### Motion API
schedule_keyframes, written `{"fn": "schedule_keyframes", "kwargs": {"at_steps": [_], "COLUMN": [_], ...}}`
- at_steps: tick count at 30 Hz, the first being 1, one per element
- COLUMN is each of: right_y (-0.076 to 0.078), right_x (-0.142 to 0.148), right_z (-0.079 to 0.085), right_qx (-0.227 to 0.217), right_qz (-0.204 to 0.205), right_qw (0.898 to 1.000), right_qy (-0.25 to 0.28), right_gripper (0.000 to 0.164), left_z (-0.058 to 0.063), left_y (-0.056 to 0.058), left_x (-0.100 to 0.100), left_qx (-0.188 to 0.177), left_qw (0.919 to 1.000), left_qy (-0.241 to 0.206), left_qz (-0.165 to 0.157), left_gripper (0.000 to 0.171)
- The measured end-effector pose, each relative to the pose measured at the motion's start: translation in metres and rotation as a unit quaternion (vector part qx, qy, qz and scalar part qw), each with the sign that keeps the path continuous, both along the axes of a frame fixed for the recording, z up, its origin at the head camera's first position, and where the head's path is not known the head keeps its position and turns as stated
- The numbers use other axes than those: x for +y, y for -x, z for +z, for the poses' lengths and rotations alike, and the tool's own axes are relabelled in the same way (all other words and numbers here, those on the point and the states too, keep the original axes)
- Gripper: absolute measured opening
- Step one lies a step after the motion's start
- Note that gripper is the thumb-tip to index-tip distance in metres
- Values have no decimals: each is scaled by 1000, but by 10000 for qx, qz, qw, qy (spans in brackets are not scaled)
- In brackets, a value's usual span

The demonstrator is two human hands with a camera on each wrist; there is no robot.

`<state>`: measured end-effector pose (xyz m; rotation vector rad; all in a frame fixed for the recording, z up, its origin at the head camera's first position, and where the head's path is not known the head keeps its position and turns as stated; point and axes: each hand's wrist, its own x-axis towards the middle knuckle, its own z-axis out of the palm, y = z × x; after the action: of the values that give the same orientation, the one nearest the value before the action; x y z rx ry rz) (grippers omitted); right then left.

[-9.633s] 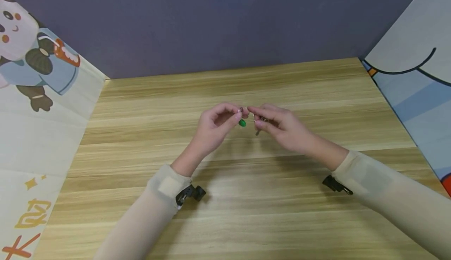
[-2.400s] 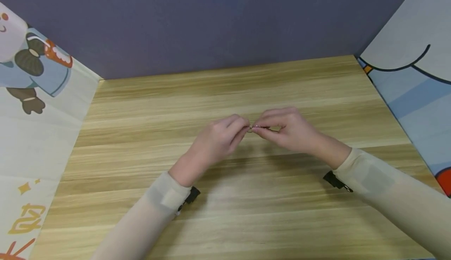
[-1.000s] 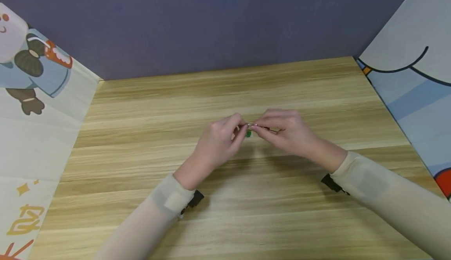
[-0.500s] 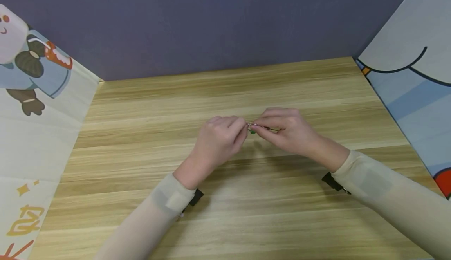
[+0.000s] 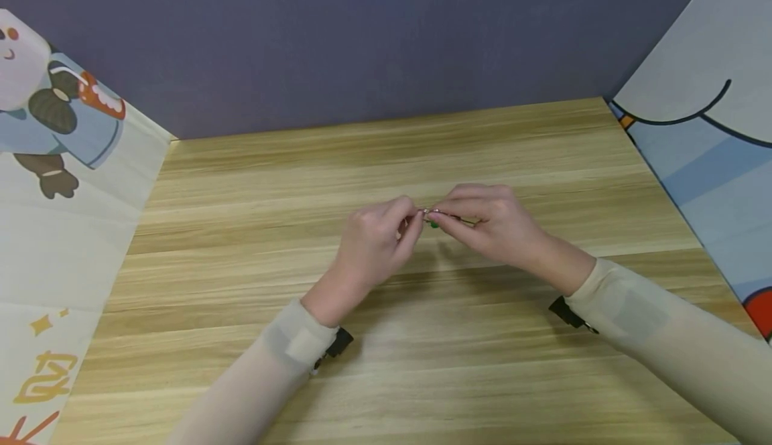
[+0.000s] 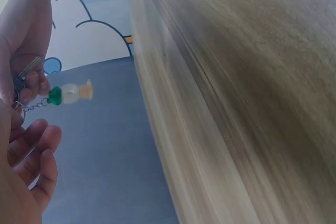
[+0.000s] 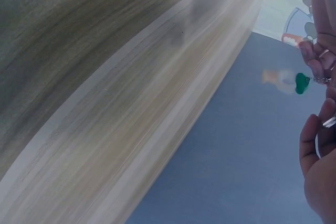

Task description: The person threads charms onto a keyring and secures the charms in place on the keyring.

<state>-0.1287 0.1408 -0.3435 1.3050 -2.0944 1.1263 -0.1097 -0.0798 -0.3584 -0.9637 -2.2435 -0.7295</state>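
Observation:
Over the middle of the table, my left hand point(image 5: 375, 237) and right hand point(image 5: 496, 222) meet at the fingertips around a small key ring. In the left wrist view the metal ring point(image 6: 22, 113) sits at the left fingers, pinched there by thumb and index finger. A metal key point(image 6: 30, 67) is held in the right hand's fingers. From a short silver chain point(image 6: 35, 105) dangles a charm point(image 6: 69, 94) with a green top, a whitish middle and a peach end, slightly blurred. The head view shows only the charm's green part point(image 5: 434, 224) below the fingertips.
The wood-grain table point(image 5: 386, 371) spreads beneath both hands. A dark blue-grey wall point(image 5: 386, 43) closes the back, with cartoon-printed panels on the left point(image 5: 72, 230) and right point(image 5: 687, 157). Black wrist cameras hang under both sleeves.
Compared with the oldest frame, the left hand has turned back-up and both hands' fingertips have come together. Over the last second, the green charm has shifted slightly right and the left fingers have re-gripped.

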Motion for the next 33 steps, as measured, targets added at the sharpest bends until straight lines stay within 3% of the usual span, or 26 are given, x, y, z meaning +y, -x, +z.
{"fn": "schedule_keyframes", "kwargs": {"at_steps": [9,14,18,20,23,26,28,30,32,33], "right_y": [2,2,2,2,2,1,0,0,-1,-2], "right_x": [4,4,4,5,6,7,8,8,9,9], "right_z": [1,2,2,1,1,1,1,1,2,2], "right_qx": [52,36,64,132,176,33,-112,-317,-598,-734], "right_qz": [88,143,137,135,162,206,227,220,191,164], "right_qw": [9999,9998,9998,9997,9995,9994,9993,9987,9973,9964], "right_qy": [-76,-121,-116,-136,-221,-271,-291,-321,-370,-401], "right_gripper": [6,16,27,33,38,38,30,17,7,11], "left_z": [2,6,9,11,14,16,17,17,17,17], "left_y": [-2,-2,-2,-1,1,2,2,3,3,3], "left_x": [-1,-2,-3,-5,-9,-14,-16,-17,-17,-16], "left_qx": [339,432,307,-67,-1083,-2346,-2964,-3324,-3440,-3447], "left_qw": [9984,9970,9971,9971,9883,9635,9457,9330,9278,9269], "left_qy": [444,644,676,600,368,-27,-256,-452,-563,-607], "left_qz": [80,80,-163,-471,-1005,-1291,-1311,-1302,-1333,-1357], "left_gripper": [11,8,7,7,9,14,16,16,15,15]}}
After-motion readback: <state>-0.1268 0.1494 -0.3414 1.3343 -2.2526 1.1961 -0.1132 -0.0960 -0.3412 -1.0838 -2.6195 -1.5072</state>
